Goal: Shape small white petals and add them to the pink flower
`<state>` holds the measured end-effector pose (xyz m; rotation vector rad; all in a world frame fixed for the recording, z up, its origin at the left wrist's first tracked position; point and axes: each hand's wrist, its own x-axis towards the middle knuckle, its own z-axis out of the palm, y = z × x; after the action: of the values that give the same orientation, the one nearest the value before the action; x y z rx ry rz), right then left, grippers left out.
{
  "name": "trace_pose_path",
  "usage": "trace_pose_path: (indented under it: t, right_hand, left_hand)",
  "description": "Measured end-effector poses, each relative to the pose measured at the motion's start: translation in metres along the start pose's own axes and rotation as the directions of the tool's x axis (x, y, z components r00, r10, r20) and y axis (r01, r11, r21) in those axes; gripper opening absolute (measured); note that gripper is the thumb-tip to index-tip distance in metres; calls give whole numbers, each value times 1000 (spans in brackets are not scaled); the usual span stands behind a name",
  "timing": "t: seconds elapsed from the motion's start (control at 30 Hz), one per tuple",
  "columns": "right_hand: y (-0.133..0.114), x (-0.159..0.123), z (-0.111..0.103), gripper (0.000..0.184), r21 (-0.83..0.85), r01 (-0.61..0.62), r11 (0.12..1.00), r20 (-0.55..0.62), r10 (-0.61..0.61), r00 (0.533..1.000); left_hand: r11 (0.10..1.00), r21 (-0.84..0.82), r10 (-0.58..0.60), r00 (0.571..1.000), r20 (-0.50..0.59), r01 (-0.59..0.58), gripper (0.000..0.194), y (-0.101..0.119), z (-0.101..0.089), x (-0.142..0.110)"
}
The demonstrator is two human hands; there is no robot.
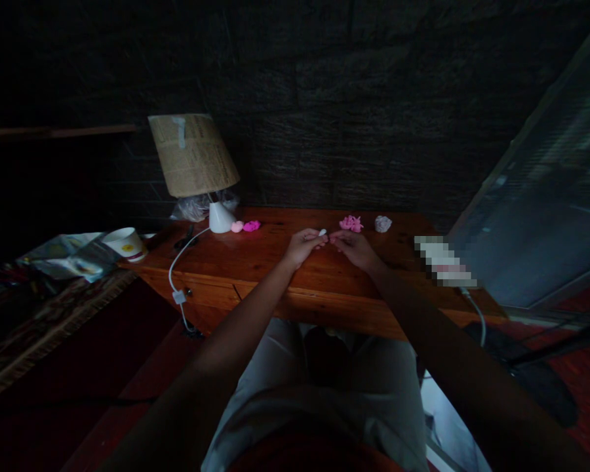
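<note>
Above the wooden table, my left hand (303, 246) is closed in a pinch with a small white piece (323, 232) at its fingertips; its kind is too small to tell. My right hand (353, 248) is closed too, thumb and fingers pressed together, just to the right of the left fingertips. Whatever it pinches is hidden. Behind the right hand lies a bumpy pink clay-like shape (351, 223), and to its right a greyish-white crumpled lump (382, 224). Farther left sit a pale pink lump (236, 226) and a bright pink lump (252, 226) beside the lamp base.
A lamp (194, 154) with a paper-like shade stands at the back left, its white cable (171, 269) hanging over the front edge. Left of it is a paper cup (126, 244). A blurred-out white object (445, 261) with a cable lies on the right of the table (270, 262).
</note>
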<state>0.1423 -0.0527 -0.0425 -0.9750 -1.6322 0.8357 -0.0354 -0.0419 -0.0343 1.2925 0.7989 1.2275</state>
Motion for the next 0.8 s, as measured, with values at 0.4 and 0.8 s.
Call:
trace_pose_path:
  t: [0.4,0.8]
  right_hand:
    - [4,1,-1,24,21,-53,998,-47,54,997]
    - [1,0,-1,10,14,-47,999,-17,47,999]
  left_hand:
    - [1000,10,6,1000,2,-6,40,0,-1,-1]
    - [1000,7,-1,1000,-3,1,42,2,1,-1]
